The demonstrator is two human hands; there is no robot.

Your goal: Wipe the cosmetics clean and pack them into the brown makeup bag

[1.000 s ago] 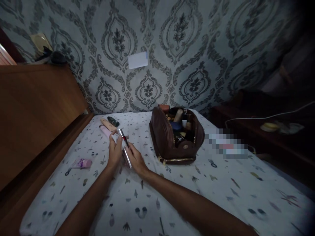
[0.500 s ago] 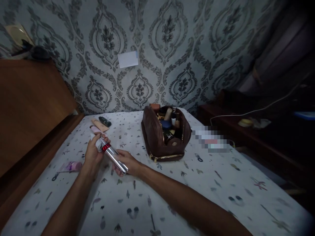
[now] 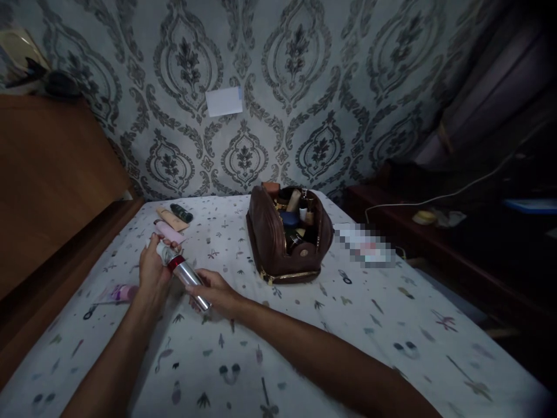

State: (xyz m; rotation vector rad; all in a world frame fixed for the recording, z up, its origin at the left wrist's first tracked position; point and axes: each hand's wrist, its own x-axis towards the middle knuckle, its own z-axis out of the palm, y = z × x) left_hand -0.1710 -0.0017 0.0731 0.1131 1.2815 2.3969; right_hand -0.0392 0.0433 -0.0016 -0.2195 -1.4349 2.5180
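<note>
A shiny silver bottle [image 3: 189, 278] with a red band and a whitish upper end slants over the bed. My left hand [image 3: 152, 261] is closed around that whitish end. Lower down, my right hand [image 3: 215, 292] wraps the silver body. Just beyond my left fingers lie a pink tube [image 3: 169, 231], a beige tube [image 3: 173, 219] and a dark green bottle [image 3: 181, 212]. Left of my left wrist rests a clear and purple tube with a pink cap [image 3: 117, 294]. An open brown toiletry bag [image 3: 265, 238], filled with several cosmetic containers, stands to the right of my hands.
A printed white sheet [image 3: 331, 348] covers the bed. A wooden headboard-like panel [image 3: 52, 191] borders the left side, and patterned wallpaper the back. At the bag's right lies a blurred-out item [image 3: 369, 247]. A dark red ledge [image 3: 391, 215] with a white cable runs along the right.
Both hands and the silver bottle have shifted slightly left in view, as the whole scene has a little. The pink tube beyond my left hand shows more fully.
</note>
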